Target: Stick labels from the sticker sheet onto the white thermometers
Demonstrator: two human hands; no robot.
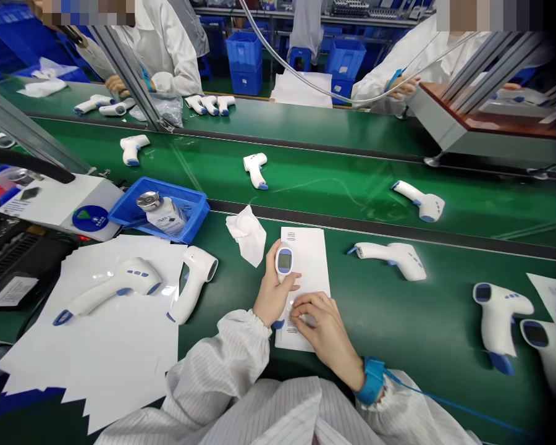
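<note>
My left hand is closed around the handle of a white infrared thermometer, its grey screen facing me. My right hand, a blue wrist strap on its wrist, has its fingers bent in toward the thumb over a sheet of labels. Whether a small label is between those fingertips, I cannot make out. Left of my hands, one thermometer rests partly over white paper and another lies on it. To the right are a thermometer on its side and two more at the edge.
A blue tray holds a bottle with a metal top. Near it lies a crumpled white tissue. Beyond, a green conveyor belt carries several thermometers. Two people in white coats work across it. Metal posts stand left, and a blue cord runs from my wrist strap.
</note>
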